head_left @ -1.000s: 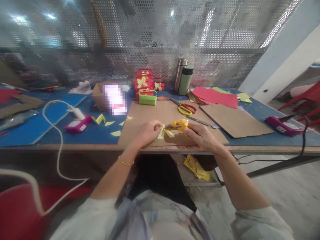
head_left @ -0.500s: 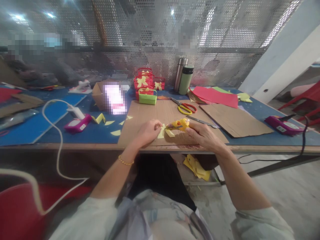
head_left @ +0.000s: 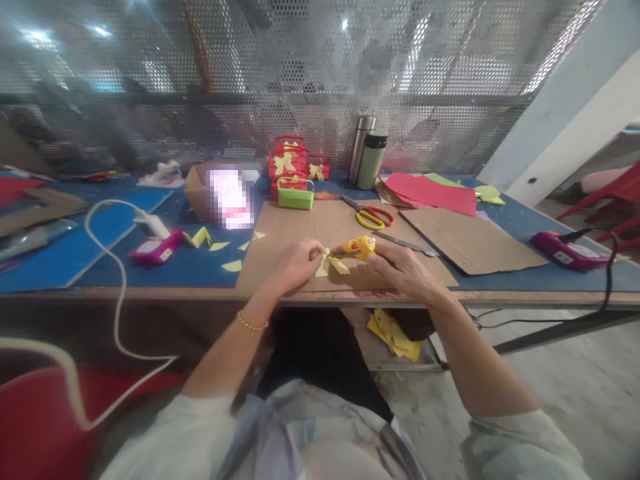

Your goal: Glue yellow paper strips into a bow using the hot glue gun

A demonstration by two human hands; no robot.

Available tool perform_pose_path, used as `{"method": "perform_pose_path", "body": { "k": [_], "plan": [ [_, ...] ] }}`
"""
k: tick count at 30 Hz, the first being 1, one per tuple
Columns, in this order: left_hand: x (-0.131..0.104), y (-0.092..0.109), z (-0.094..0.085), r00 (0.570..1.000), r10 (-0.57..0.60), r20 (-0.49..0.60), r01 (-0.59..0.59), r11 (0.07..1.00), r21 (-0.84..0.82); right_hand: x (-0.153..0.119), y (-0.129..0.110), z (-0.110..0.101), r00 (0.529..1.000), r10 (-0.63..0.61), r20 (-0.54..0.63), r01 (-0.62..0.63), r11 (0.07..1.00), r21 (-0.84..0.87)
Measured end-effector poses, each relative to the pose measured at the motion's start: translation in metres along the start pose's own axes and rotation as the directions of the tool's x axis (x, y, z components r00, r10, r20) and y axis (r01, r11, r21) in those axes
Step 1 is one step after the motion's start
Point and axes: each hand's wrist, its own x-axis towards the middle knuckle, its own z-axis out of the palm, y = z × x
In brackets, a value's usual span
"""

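Note:
My left hand (head_left: 299,264) rests on the cardboard sheet (head_left: 280,227), its fingers pinched on a pale yellow paper bow (head_left: 323,269). One tail of the bow reaches right across the board. My right hand (head_left: 404,265) is closed around a small yellow glue gun (head_left: 361,249). Its nozzle points left at the middle of the bow, close to my left fingertips; whether it touches the paper I cannot tell. Behind my hands lie scissors (head_left: 371,217) with red and yellow handles and a dark metal blade (head_left: 404,245).
Red paper baskets (head_left: 287,160) with yellow bows and a green basket (head_left: 296,197) stand at the back, beside a green bottle (head_left: 373,160). Purple power boxes (head_left: 156,248) with cords sit left and right. Red paper (head_left: 435,193) and another cardboard piece (head_left: 475,240) lie right.
The glue gun and my right hand have shifted slightly left. My left hand stays in place on the bow.

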Motion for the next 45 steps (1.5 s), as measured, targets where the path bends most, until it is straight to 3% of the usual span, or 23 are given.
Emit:
{"method": "perform_pose_path", "body": {
  "k": [10,17,34,40,45],
  "plan": [
    [0.000,0.000,0.000,1.000,0.004,-0.013,-0.004,1.000,0.013,-0.004,0.000,-0.007,1.000,-0.025,0.010,0.025,1.000,0.008],
    [0.000,-0.001,0.000,1.000,0.003,-0.003,-0.003,1.000,-0.005,-0.001,0.001,-0.001,0.999,0.021,-0.037,-0.021,1.000,0.012],
    [0.000,0.000,0.000,1.000,0.010,0.002,-0.010,1.000,0.016,-0.003,0.002,0.002,0.999,0.041,-0.031,-0.039,0.998,0.041],
    [0.018,-0.001,-0.014,0.998,0.041,0.039,-0.043,0.998,0.052,-0.003,0.001,0.000,0.999,0.029,-0.022,-0.028,0.999,0.021],
    [0.040,-0.003,-0.019,0.985,0.008,0.172,-0.019,0.998,0.067,-0.003,0.000,-0.001,1.000,0.023,-0.008,-0.023,1.000,0.013]
  ]
}}
